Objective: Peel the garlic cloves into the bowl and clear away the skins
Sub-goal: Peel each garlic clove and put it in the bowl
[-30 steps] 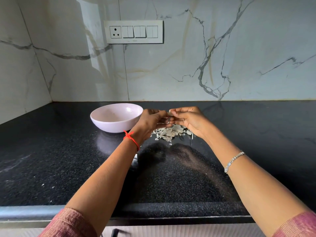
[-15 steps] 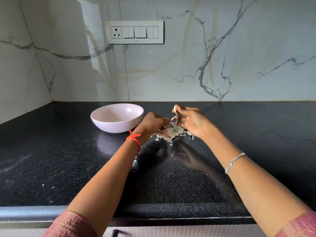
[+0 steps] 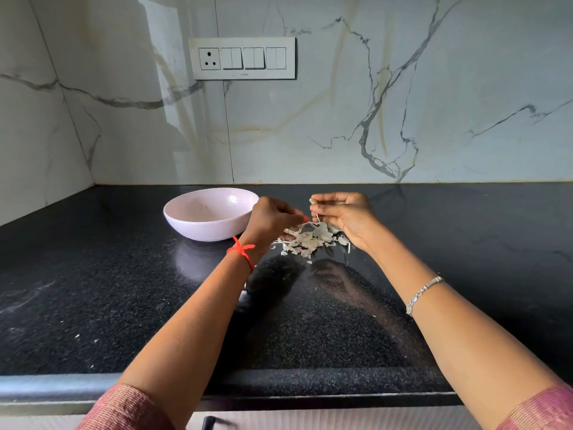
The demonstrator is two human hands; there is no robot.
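Note:
A pale pink bowl (image 3: 186, 218) stands on the black counter, left of my hands. My right hand (image 3: 347, 217) pinches a small garlic clove (image 3: 313, 201) at its fingertips, with a thin strip of skin hanging below it. Just left of it, my left hand (image 3: 271, 220) hovers over the pile of garlic skins (image 3: 307, 240), fingers curled; whether it pinches a bit of skin is too small to tell. The pile lies on the counter between and under both hands. The inside of the bowl looks bare from here.
The black granite counter (image 3: 93, 290) runs to a marble wall at the back and left. A switch plate (image 3: 243, 58) sits on the back wall. A few skin flecks (image 3: 77, 336) lie near the counter's front left. The counter's front edge (image 3: 46, 386) is close to me.
My hands have drawn apart. The right hand lifted the clove slightly, and the left hand pulled left and down toward the skin pile.

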